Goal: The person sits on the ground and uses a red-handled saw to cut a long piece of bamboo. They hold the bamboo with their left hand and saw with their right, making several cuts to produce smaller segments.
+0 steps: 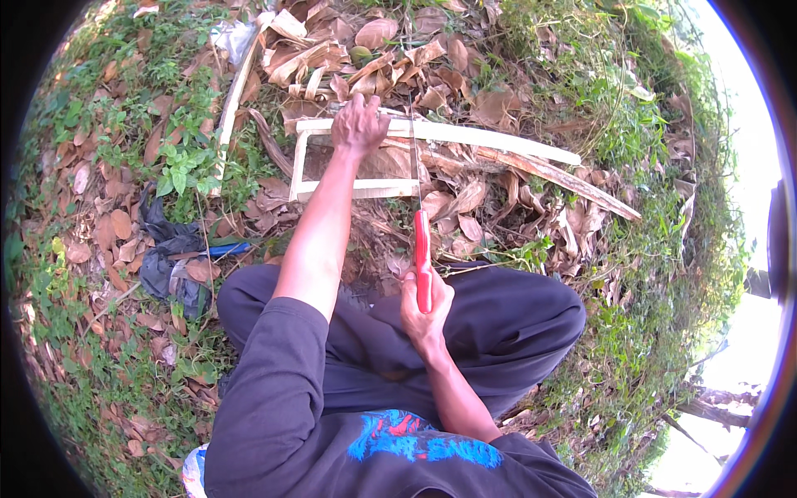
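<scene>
In front of my crossed legs lies a partial frame of pale wood strips (490,139), a long far strip joined at the left by a short piece to a near strip (365,190). My left hand (359,129) presses down on the far strip near its left end, its fingers over the edge. My right hand (426,309) is closed around the red handle of a handsaw (422,249). The saw's thin blade, seen almost edge-on, points away from me and crosses the far strip to the right of my left hand. Its near part passes the near strip's right end.
A rough split wood strip (573,187) lies under the frame toward the right. Another pale strip (235,100) lies at far left. Beside my left knee are a crumpled dark plastic bag (170,266) and a blue-handled tool (226,250). Dry leaves and wood shavings (311,60) cover the ground.
</scene>
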Tool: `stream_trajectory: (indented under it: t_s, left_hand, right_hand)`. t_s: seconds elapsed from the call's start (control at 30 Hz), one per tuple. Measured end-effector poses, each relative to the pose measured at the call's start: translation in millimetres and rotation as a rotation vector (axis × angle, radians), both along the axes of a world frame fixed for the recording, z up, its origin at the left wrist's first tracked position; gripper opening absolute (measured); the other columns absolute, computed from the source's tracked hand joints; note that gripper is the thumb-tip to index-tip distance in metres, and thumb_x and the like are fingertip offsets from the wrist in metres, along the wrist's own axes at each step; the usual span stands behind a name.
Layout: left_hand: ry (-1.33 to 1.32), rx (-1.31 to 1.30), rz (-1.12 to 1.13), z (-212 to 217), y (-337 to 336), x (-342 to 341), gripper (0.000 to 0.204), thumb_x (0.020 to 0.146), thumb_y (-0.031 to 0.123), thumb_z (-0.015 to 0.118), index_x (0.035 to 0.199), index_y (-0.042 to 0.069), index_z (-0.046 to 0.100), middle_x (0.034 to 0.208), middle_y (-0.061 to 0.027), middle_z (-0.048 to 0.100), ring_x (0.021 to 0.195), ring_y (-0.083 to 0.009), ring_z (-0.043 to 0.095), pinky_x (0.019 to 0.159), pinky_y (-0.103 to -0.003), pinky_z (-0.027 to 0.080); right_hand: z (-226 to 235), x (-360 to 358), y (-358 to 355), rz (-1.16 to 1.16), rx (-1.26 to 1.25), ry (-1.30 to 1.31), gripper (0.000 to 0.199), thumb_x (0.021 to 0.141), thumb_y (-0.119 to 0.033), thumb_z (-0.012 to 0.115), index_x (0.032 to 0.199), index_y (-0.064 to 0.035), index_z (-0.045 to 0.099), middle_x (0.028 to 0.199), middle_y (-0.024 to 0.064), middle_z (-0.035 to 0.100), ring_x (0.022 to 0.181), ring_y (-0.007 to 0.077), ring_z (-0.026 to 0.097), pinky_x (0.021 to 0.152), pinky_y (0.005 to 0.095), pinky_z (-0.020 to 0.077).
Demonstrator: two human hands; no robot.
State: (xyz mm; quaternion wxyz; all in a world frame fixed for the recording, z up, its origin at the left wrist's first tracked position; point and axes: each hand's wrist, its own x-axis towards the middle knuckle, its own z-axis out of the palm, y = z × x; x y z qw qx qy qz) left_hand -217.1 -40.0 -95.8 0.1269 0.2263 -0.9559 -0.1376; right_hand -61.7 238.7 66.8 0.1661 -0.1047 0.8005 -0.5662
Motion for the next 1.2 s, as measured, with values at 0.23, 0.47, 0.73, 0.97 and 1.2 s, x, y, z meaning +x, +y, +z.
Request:
stream_trajectory:
  t_s: [0.23,0.47,0.73,0.97,1.2]
  left_hand:
    - [0.083,-0.016,0.009,-1.4,1.2,1.2,0.043,0.093,0.035,0.052,0.121,0.004,0.06,0.1,-0.0183,0.058,0.082,-0.0293,0.063,0.072,-0.044,0.053]
    - [0.05,-0.007,0.028,0.0,2.2,-1.7,0.036,0.093,0.032,0.052,0.115,0.005,0.061,0.1,-0.0182,0.058,0.085,-0.0301,0.062,0.078,-0.046,0.049]
    - [0.07,-0.012,0.014,2.3,2.9,-2.2,0.033,0.093,0.035,0.055,0.091,0.004,0.067,0.098,-0.0173,0.057,0.088,-0.0298,0.061,0.081,-0.046,0.048]
    - [0.098,0.012,0.006,1.2,3.0,0.9,0.034,0.093,0.034,0.055,0.084,0.004,0.067,0.096,-0.0181,0.057,0.087,-0.0319,0.062,0.077,-0.046,0.05]
    - [0.085,0.008,0.011,1.9,-3.9,-1.7,0.036,0.093,0.035,0.055,0.084,0.003,0.069,0.092,-0.0176,0.058,0.082,-0.0297,0.062,0.075,-0.045,0.051]
  right_hand:
    - [-8.5,-15.0,19.8,-0.032,-0.039,-0.052,0.008,0.09,-0.003,0.061,0.085,0.002,0.064,0.056,0.001,0.052,0.048,0.0057,0.045,0.047,0.0253,0.038]
    - [-15.2,2.2,7.0,0.028,0.018,0.026,0.008,0.09,-0.005,0.061,0.086,0.0014,0.063,0.057,0.0061,0.058,0.048,0.0114,0.056,0.05,0.0275,0.0454]
    - [-39.2,-18.6,0.9,-0.003,-0.012,0.098,0.005,0.088,-0.001,0.059,0.086,0.0026,0.061,0.057,0.0108,0.057,0.045,0.0197,0.057,0.047,0.0316,0.0451]
    - [-34.0,-1.7,9.2,0.024,0.01,0.105,0.005,0.086,-0.002,0.06,0.086,0.0022,0.062,0.057,0.0076,0.056,0.046,0.013,0.053,0.047,0.0304,0.044]
    - [-30.0,-6.7,9.6,-0.003,-0.032,0.103,0.009,0.09,-0.003,0.057,0.086,0.0014,0.064,0.054,0.0033,0.053,0.046,0.0075,0.048,0.047,0.0262,0.0403]
